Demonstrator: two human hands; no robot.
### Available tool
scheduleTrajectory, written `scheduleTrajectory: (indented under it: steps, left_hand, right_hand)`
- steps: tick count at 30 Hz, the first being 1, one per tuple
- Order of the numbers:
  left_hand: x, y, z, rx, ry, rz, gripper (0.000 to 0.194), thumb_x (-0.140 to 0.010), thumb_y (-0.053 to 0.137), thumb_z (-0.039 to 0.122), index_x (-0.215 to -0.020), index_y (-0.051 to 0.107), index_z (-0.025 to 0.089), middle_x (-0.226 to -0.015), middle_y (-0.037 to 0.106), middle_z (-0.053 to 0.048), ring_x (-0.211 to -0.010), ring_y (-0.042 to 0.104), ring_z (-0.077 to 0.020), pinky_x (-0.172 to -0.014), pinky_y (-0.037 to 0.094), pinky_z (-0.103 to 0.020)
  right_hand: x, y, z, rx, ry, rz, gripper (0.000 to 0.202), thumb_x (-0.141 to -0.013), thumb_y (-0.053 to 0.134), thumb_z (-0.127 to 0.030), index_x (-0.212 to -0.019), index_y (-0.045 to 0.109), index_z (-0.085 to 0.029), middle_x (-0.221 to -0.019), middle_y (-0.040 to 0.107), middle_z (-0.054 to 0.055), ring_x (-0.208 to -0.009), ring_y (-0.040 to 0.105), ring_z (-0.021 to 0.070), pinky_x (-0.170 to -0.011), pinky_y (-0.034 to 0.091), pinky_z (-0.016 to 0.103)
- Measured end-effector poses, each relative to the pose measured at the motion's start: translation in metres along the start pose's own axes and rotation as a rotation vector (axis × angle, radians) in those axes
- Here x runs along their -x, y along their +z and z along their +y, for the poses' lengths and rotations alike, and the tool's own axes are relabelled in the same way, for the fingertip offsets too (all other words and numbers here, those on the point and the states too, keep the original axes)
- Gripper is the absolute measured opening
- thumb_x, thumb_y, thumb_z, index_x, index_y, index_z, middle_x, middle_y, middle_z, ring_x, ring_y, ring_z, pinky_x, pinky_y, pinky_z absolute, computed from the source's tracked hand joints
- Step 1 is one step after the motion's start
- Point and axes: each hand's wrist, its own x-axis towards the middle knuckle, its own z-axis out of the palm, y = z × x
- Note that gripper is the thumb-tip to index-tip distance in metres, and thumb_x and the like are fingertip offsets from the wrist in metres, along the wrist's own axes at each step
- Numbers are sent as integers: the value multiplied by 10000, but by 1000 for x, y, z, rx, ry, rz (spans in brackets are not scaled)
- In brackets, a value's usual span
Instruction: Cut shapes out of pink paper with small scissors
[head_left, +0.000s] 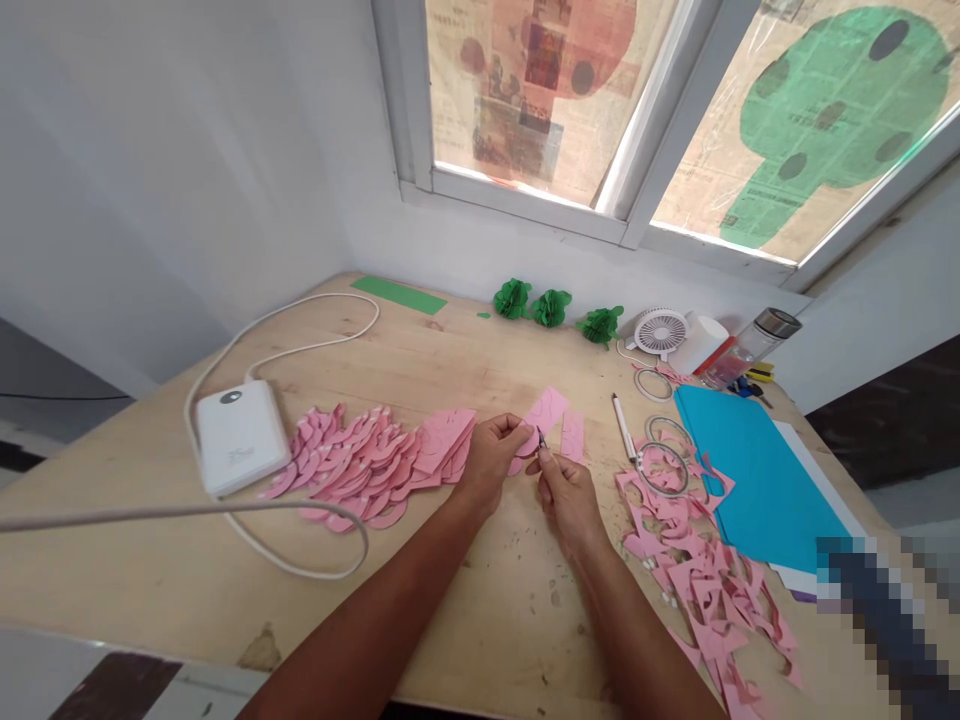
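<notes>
My left hand [491, 455] pinches a pink paper piece [546, 412] above the wooden table [465, 600]. My right hand [568, 492] grips a small dark-tipped tool [541, 438] whose tip meets the pink paper's lower edge. Both hands are close together at the table's middle. A row of overlapping pink cut shapes [375, 460] lies just left of my left hand. Another small pink strip [573, 435] rests beside my right hand.
A white power bank [238, 435] with a looping cable [300, 560] sits at left. Pink scraps [705, 570], wire rings [664, 465], a pen [623, 425] and blue paper sheets [750, 470] lie at right. Green paper flowers [551, 308], a small fan [660, 332] and a bottle [754, 345] line the back.
</notes>
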Motion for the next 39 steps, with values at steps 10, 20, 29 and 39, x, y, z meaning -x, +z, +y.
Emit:
scheduleTrajectory:
  steps: [10, 20, 29, 39]
  left_hand:
    - [1, 1, -1, 11, 9, -5, 203, -572, 681, 286, -545, 532, 150, -501, 499, 36, -462, 417, -75, -446, 300, -199]
    - [3, 2, -3, 92, -64, -18, 227, -582, 684, 307, -571, 529, 141, -513, 511, 23, -451, 430, -72, -433, 298, -196]
    - [5, 1, 0, 243, -142, -151, 229, -601, 703, 295, -594, 547, 127, -587, 533, 0, -509, 472, -87, -503, 389, -226]
    - [6, 4, 0, 259, -137, -169, 219, -569, 716, 234, -527, 521, 141, -564, 464, 26, -558, 428, -83, -590, 408, -226]
  right_hand:
    - [-1, -1, 2, 13, -33, 3, 404, -713, 569, -548, -636, 591, -152, -385, 262, -92, -365, 181, 61, -369, 114, 213]
    - [-3, -1, 5, 16, -44, 30, 414, -707, 575, -558, -621, 580, -153, -384, 271, -90, -364, 186, 60, -369, 114, 213]
    - [-1, 1, 3, -58, -40, 44, 425, -707, 559, -573, -689, 587, -149, -392, 295, -91, -356, 188, 60, -364, 116, 213]
    - [-3, -2, 1, -103, -89, 55, 463, -696, 583, -563, -504, 380, -194, -400, 292, -83, -372, 187, 55, -361, 118, 215]
